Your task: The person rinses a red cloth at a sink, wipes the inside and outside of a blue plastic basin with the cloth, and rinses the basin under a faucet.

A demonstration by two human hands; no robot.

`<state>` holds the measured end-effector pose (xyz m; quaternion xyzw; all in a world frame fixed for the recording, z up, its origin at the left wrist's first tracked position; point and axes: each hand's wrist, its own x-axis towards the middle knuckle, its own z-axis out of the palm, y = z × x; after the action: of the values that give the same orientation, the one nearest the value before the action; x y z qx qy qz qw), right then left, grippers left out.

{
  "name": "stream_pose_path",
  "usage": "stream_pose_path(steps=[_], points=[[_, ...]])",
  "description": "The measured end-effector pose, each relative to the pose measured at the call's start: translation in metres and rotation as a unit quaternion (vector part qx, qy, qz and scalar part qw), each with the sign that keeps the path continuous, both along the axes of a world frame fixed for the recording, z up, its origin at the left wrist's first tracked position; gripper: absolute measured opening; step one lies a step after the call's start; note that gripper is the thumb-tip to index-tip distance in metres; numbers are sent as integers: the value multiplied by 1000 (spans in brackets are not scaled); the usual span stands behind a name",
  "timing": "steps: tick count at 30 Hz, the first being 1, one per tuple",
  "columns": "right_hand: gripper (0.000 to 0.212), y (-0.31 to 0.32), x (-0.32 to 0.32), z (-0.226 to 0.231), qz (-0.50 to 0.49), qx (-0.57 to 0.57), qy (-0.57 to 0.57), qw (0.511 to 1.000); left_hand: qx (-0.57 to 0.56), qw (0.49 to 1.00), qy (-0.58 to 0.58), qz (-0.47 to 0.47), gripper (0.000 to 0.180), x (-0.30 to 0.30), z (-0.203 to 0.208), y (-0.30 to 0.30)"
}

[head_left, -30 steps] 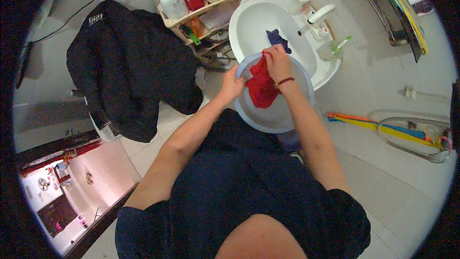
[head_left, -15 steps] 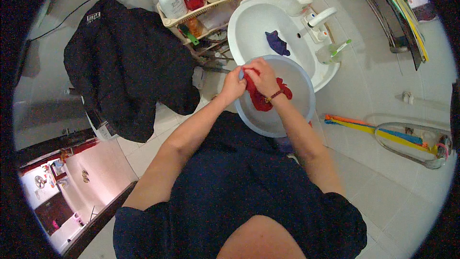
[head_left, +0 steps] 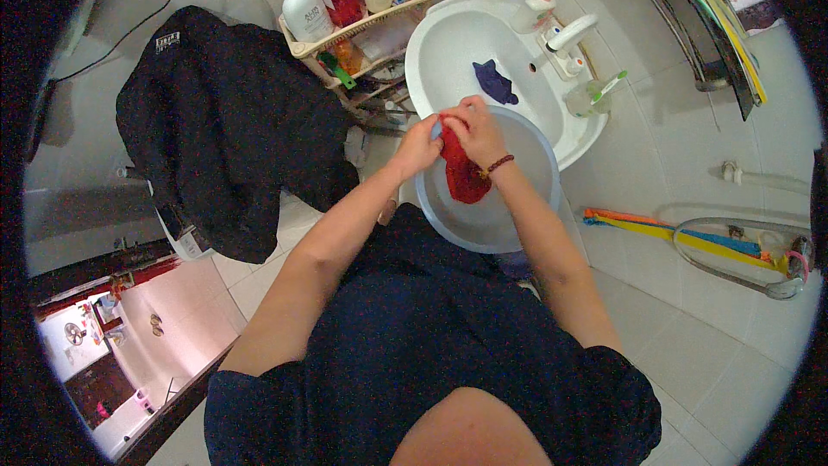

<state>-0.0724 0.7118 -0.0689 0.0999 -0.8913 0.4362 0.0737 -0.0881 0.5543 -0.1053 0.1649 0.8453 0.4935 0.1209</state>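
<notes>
A red cloth (head_left: 467, 179), wet-looking and bunched, hangs down inside a pale blue-grey basin (head_left: 542, 194). My left hand (head_left: 419, 148) is closed on the basin's left rim, right beside the top of the cloth. My right hand (head_left: 477, 131), with a dark bead bracelet on its wrist, is closed on the upper end of the cloth over the same rim. Its fingertips are partly hidden. The basin overlaps the near edge of a white sink (head_left: 429, 52), in which a dark blue cloth (head_left: 494, 83) lies crumpled.
A beige shelf rack (head_left: 354, 32) with several pump bottles stands left of the sink. A large black garment (head_left: 228, 129) hangs at the left. The faucet (head_left: 571, 34) and a cup with a green toothbrush (head_left: 591, 98) sit at the sink's right; a shower hose (head_left: 690, 246) is farther right.
The lower part of the red cloth, spread to the right under my right wrist before, now hangs in a narrower bundle. Both hands stay at the rim; the view has shifted slightly.
</notes>
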Motion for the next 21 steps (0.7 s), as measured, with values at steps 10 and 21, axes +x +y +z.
stream_pose_path(steps=[10,21], points=[[17,27,-15,-14,-156,112,-14,981,49,970,-212,110,47,36,13,-20],[10,-31,8,-4,81,4,35,996,65,981,-14,184,33,40,-20,-6]])
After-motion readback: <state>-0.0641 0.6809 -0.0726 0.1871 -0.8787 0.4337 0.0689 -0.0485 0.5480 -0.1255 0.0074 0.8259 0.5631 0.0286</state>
